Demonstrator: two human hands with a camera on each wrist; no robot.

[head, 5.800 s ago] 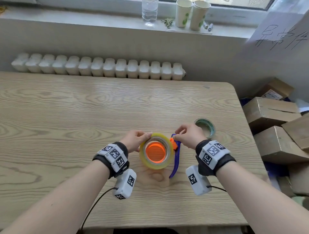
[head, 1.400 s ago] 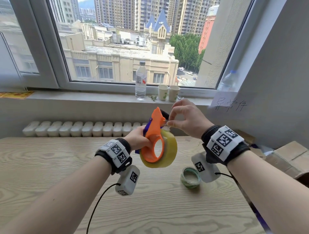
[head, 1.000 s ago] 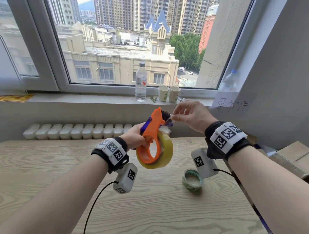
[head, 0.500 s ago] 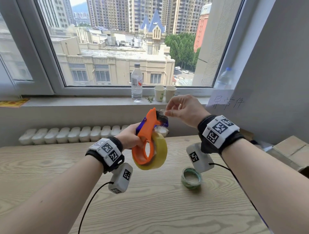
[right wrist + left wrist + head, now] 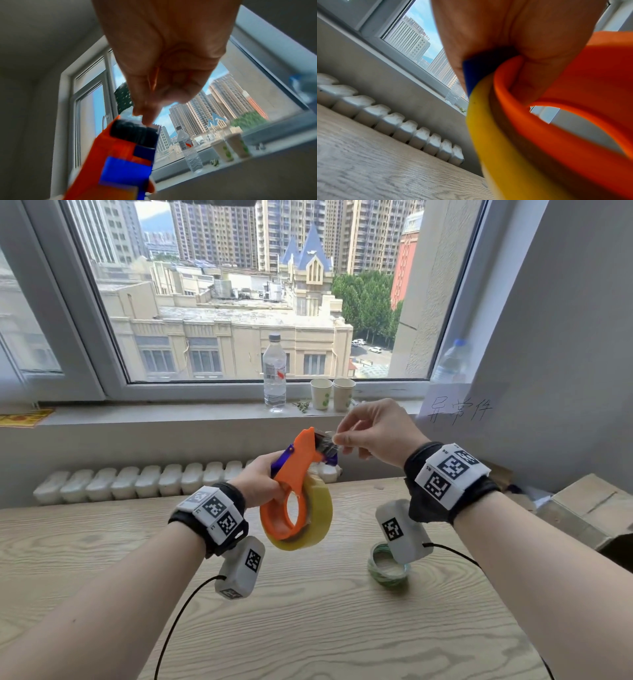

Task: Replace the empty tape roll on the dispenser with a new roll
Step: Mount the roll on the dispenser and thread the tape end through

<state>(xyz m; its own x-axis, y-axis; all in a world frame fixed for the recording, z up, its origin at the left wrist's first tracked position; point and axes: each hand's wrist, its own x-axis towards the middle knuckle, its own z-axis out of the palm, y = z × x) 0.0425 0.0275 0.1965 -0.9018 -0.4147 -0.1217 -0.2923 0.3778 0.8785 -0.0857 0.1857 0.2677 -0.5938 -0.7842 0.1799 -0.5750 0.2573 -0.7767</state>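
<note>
My left hand grips the orange and blue tape dispenser and holds it up above the table. A full yellowish tape roll sits on its orange hub. My right hand pinches the clear tape end at the dispenser's black roller and toothed blade, at the top. The empty green tape core lies on the wooden table, partly hidden behind my right wrist camera.
A water bottle and two paper cups stand on the window sill. A white radiator runs behind the table's far edge. Cardboard boxes are stacked at the right.
Since 5.8 s ago the dispenser with the roll has been lifted off the table. In the last second my right fingers stayed at the blade, working the tape end there.
</note>
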